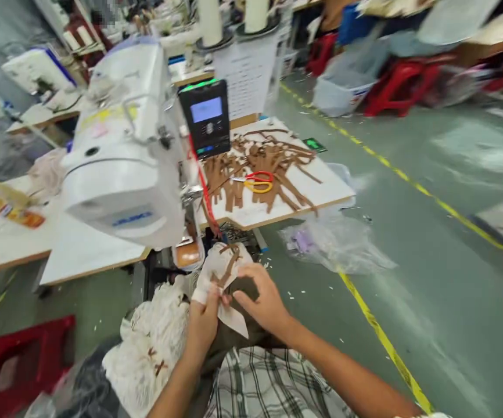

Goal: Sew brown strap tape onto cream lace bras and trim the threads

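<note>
My left hand (205, 319) pinches a piece of white fabric (208, 273) above my lap, below the sewing machine head. A brown strip (230, 266) lies across this fabric, and its lower end is near my left thumb. Just to the right, my right hand (266, 299) hovers by the fabric's edge with thumb and index finger apart and curved; nothing shows between them. A pointed flap of the fabric hangs below my left fingers. Against my left forearm is a heap of gathered white fabric (160, 325) with small brown bows on it.
The white sewing machine (125, 157) stands ahead with its control panel (205, 119). On the white table (330, 188) lie many brown strips (273, 159) and red-and-yellow scissors (258, 181). A red stool (25, 360) is at lower left; a plastic bag (338, 241) lies right.
</note>
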`<state>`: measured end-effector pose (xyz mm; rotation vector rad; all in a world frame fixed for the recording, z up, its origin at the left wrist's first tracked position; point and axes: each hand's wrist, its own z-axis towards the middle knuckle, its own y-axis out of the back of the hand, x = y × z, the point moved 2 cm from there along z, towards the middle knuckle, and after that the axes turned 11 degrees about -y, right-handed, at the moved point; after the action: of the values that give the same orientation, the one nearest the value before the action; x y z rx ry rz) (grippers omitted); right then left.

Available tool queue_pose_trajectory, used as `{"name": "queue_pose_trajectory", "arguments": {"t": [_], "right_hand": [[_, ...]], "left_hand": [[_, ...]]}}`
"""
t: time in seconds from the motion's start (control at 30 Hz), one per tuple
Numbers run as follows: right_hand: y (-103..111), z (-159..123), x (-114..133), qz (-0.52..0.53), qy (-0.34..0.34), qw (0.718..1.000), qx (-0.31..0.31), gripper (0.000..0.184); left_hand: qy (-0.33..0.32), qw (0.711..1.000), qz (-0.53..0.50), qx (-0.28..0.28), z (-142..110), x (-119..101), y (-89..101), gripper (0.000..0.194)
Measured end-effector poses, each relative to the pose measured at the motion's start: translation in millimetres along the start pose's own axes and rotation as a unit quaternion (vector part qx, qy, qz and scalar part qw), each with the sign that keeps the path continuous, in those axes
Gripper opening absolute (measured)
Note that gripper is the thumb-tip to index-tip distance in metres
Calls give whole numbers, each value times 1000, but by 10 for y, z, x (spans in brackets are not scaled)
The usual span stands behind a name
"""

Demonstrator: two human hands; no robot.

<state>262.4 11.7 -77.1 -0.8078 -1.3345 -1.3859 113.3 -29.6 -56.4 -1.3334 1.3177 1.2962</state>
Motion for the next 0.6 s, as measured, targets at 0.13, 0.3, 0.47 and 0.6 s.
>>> {"name": "queue_pose_trajectory", "arguments": {"t": [0.13,0.3,0.47,0.6], "right_hand": [[121,119,179,-68,44,960,267,18],[121,255,219,-86,-11,952,292,6],[231,290,112,-107,-56,991,50,9],[58,139,212,-96,46,991,77,10]], "left_hand": [[0,994,47,101,-45,-79,159,39],[20,988,28,153,-32,-120,278,38],[41,998,-29,42,33,-93,415,35],[49,996,-75,-21,42,-45,370,32]]}}
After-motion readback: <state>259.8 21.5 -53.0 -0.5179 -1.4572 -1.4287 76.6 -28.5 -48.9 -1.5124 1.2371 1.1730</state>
